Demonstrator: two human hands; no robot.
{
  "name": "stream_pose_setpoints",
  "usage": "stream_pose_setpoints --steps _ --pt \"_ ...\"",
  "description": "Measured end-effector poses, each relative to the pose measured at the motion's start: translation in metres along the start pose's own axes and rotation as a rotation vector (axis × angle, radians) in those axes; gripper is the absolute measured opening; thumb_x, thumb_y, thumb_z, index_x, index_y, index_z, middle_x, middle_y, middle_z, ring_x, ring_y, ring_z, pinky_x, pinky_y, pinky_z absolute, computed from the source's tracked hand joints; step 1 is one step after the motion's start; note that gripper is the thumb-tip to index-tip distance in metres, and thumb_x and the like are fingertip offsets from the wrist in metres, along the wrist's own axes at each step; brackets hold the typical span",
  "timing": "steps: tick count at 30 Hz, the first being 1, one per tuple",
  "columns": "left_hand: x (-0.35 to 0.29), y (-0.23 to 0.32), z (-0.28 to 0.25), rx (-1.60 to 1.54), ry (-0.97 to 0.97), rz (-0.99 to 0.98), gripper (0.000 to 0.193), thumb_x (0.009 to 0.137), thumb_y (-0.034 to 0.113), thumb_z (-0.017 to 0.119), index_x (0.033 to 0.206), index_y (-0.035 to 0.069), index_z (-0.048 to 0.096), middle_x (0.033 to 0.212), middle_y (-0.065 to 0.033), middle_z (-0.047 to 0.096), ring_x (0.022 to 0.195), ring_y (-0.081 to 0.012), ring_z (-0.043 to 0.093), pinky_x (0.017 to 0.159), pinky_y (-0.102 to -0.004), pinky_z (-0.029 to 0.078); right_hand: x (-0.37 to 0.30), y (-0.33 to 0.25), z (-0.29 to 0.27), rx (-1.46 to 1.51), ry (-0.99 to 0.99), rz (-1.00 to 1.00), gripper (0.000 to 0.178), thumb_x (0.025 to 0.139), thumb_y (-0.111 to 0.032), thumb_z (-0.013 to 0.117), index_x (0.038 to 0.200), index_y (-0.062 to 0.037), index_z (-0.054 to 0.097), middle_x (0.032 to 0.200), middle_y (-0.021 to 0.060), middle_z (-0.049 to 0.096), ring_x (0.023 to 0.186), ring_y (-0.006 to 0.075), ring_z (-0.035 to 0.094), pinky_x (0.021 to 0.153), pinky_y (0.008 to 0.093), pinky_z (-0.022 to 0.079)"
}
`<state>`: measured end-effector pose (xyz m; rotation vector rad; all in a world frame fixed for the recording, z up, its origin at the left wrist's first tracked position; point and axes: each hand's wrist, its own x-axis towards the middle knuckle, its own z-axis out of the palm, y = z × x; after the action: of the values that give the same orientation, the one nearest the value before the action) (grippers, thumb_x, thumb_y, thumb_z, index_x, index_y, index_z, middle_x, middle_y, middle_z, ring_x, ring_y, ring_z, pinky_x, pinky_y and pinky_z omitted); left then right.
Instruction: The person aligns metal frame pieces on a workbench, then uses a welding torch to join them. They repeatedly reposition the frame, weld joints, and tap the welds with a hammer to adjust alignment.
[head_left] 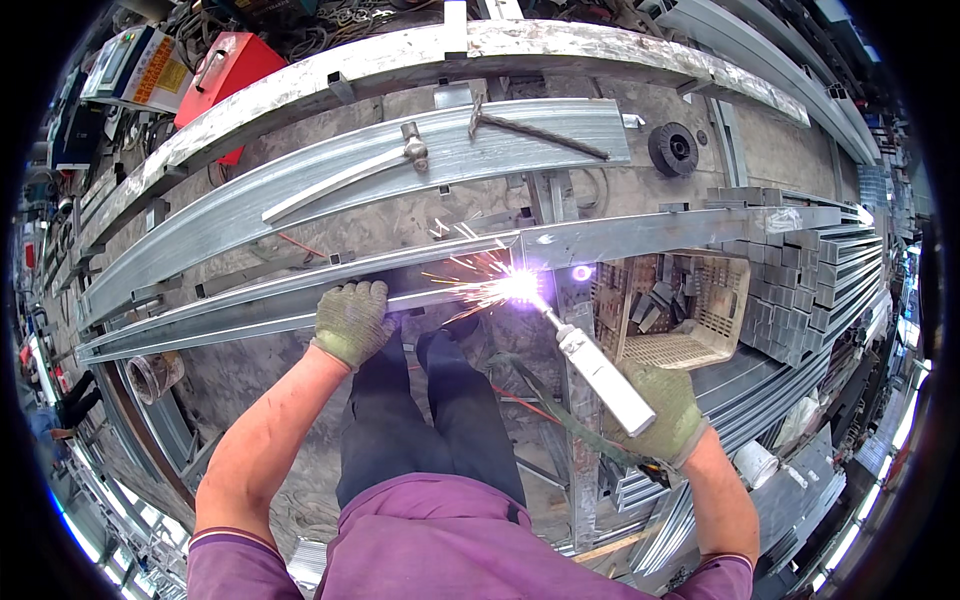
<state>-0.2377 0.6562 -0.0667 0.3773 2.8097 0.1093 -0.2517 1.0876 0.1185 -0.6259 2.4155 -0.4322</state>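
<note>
Hands first: my right hand (668,408) grips the white welding torch (600,372), pointing up-left to the sparks (515,288) mid-frame. My left hand (352,320) presses flat on the long steel bar (250,305), which runs left to right.

The arc's glare (520,287) washes out the torch (598,372) tip and the joint on the steel rail (250,305) beneath it. The right hand (668,410) covers the torch's rear end. Small pieces inside the plastic basket (700,345) stay indistinct.
</note>
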Motion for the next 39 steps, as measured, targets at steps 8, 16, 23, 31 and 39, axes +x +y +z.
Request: stream_pose_setpoints --steps 8,16,23,31,39 --pt "0.002 0.002 -0.008 -0.018 -0.058 -0.011 0.044 0.083 0.041 0.083 0.109 0.01 0.067 0.098 -0.0105 0.074 0.095 -0.031 0.075 0.082 -0.0466 0.058 -0.002 -0.008 -0.002 0.067 -0.102 0.179 0.039 0.084 -0.037 0.081 0.107 -0.0082 0.067 0.093 0.0184 0.076 0.087 0.0404 0.076 0.075 0.0486 0.059" --pt "0.003 0.002 -0.008 -0.036 -0.037 -0.011 0.045 0.078 0.036 0.085 0.111 0.011 0.068 0.098 -0.0093 0.072 0.094 -0.0313 0.073 0.081 -0.0475 0.057 -0.014 0.001 0.014 0.054 -0.089 0.289 0.052 0.08 -0.04 0.085 0.112 -0.0043 0.066 0.09 0.0188 0.077 0.084 0.041 0.077 0.074 0.0505 0.06" --pt "0.0 0.002 -0.004 -0.027 -0.022 -0.016 0.044 0.077 0.037 0.086 0.108 0.012 0.067 0.098 -0.009 0.072 0.094 -0.0308 0.073 0.081 -0.0473 0.057 -0.014 -0.014 0.007 0.127 0.072 0.141 0.042 0.081 -0.033 0.082 0.11 -0.0056 0.069 0.091 0.0171 0.075 0.083 0.0403 0.075 0.072 0.0477 0.06" --pt "0.001 0.004 -0.007 -0.019 -0.043 -0.034 0.046 0.076 0.038 0.088 0.107 0.012 0.067 0.097 -0.0086 0.073 0.094 -0.0304 0.073 0.081 -0.0461 0.057 -0.001 -0.023 0.005 0.106 0.031 0.089 0.036 0.081 -0.028 0.081 0.108 -0.0073 0.07 0.091 0.0153 0.073 0.084 0.039 0.075 0.07 0.0472 0.059" --pt "0.001 0.005 -0.009 -0.004 -0.004 -0.013 0.042 0.081 0.042 0.084 0.103 0.012 0.067 0.093 -0.0085 0.073 0.091 -0.0295 0.074 0.08 -0.0454 0.057 0.007 -0.024 0.012 0.095 0.052 0.036 0.036 0.083 -0.027 0.08 0.11 -0.0075 0.069 0.089 0.0141 0.073 0.081 0.0389 0.075 0.069 0.0477 0.059"
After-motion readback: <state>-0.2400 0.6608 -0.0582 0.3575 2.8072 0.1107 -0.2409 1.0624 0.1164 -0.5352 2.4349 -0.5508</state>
